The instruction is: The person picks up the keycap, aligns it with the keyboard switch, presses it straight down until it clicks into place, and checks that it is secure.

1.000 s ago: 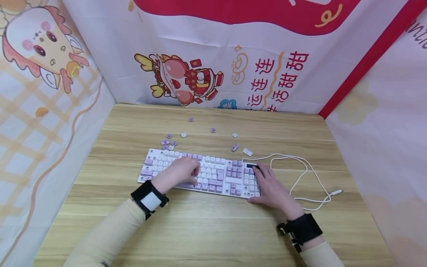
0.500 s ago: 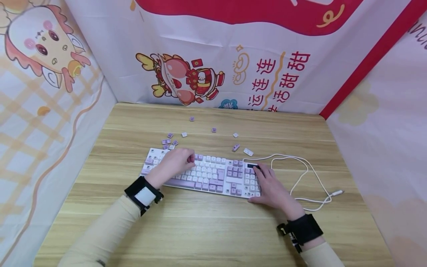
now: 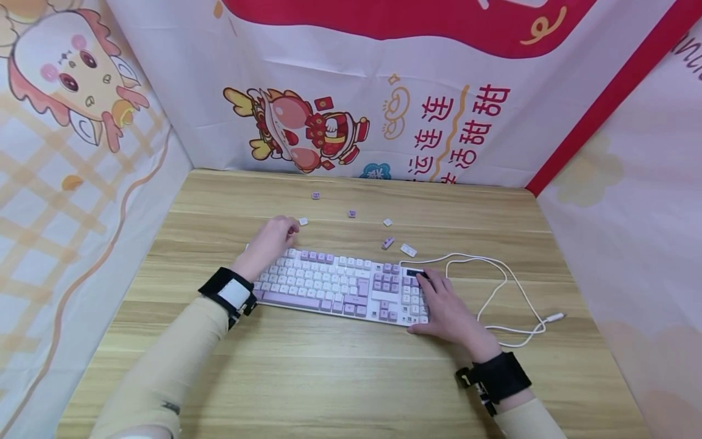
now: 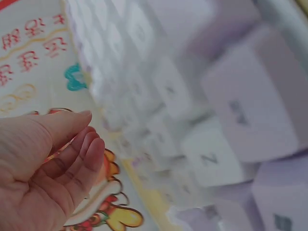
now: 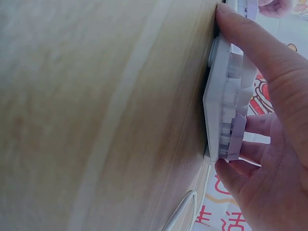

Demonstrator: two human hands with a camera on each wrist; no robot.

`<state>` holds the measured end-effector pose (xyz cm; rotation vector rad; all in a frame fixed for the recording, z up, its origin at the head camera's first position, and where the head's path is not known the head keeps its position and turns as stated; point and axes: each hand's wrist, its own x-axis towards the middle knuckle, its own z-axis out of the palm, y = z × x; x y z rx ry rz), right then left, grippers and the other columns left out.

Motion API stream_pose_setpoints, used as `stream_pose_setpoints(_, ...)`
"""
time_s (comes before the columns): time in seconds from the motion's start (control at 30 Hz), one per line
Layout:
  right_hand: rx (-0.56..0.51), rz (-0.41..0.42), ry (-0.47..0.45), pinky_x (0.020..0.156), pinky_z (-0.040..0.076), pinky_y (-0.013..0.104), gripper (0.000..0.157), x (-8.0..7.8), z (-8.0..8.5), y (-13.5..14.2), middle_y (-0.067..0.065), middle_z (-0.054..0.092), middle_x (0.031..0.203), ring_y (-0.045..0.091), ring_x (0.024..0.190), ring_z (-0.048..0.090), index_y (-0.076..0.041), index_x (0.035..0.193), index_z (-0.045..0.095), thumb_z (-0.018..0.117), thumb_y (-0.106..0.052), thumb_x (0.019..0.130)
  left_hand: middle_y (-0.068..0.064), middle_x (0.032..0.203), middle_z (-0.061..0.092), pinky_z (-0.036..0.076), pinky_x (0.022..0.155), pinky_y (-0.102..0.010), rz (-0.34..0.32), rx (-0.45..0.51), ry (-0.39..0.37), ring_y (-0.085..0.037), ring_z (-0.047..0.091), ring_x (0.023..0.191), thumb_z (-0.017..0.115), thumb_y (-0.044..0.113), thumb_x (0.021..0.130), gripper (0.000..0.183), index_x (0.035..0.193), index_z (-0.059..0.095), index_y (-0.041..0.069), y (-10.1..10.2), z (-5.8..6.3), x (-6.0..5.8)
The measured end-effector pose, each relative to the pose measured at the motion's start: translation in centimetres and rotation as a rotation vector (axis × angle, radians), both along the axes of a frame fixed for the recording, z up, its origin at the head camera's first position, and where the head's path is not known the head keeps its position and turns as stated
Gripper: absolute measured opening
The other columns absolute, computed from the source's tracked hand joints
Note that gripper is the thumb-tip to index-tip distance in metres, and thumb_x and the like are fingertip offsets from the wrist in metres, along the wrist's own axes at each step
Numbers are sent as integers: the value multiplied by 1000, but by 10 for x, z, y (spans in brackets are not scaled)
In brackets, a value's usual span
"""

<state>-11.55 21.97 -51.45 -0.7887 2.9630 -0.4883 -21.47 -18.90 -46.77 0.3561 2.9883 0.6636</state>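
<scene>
A white and purple keyboard [image 3: 312, 277] lies across the table. My left hand [image 3: 272, 238] hovers over its back left corner in the head view, hiding several loose keycaps there. In the left wrist view the fingers [image 4: 91, 156] are loosely bent with the thumb close by, and nothing shows between them. A white keycap [image 3: 303, 221] lies just beyond the fingertips. My right hand [image 3: 446, 311] grips the keyboard's right end. Its thumb [image 5: 240, 26] presses along the front edge, and the fingers reach over the number keys to the back.
Behind the keyboard lie purple keycaps [image 3: 352, 214] and white ones, including a long white keycap [image 3: 408, 250]. A white cable [image 3: 501, 274] loops on the table to the right. A printed cloth [image 3: 329, 61] hangs along the table's back edge.
My left hand has lifted off the middle of the keyboard and moved back and left, now covering the cluster of loose keycaps. The right hand and keyboard have stayed put.
</scene>
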Motion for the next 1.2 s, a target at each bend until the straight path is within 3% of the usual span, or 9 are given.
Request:
stream_pose_setpoints(0.2,16,-2,-15,113,41,56,121,0,1,0,29,31,156,48,139,35,3,150,34,90,-56,60,-19,108,67,57,88,-44,12,-56,3,-33,66,100,65,2,92,22,114,67,-1,-6,-10,-10)
stream_pose_setpoints(0.43,20,2,-20,114,41,55,122,0,1,0,29,32,155,47,139,35,3,151,34,90,-55,60,-18,104,68,57,82,-42,8,-146,-4,-31,67,95,66,5,92,16,107,70,1,-5,-15,-17)
stream_pose_setpoints(0.67,34,2,-44,114,40,55,122,1,3,0,28,30,156,47,140,34,2,152,32,88,-58,62,-19,104,67,57,82,-44,3,-157,-9,-33,67,96,65,2,92,14,104,70,0,-5,-21,-21)
stream_pose_setpoints(0.77,36,-1,-47,114,40,55,122,1,4,0,28,30,156,47,141,34,2,152,32,88,-59,63,-19,107,67,56,87,-45,13,-101,-26,-34,66,100,63,2,93,16,108,69,0,-5,-21,-22)
stream_pose_setpoints(1.03,37,-16,-59,115,39,55,121,0,4,0,27,29,157,47,141,33,2,152,32,88,-57,62,-13,121,69,53,98,-46,33,155,-90,-29,64,111,60,10,99,24,122,64,7,-7,-14,-23)
stream_pose_setpoints(1.2,37,-19,-60,115,39,56,121,0,4,-1,27,28,158,47,142,32,1,152,32,89,-57,62,-9,129,67,50,104,-46,22,239,-135,-27,61,118,59,13,100,27,126,65,12,-13,-11,-19)
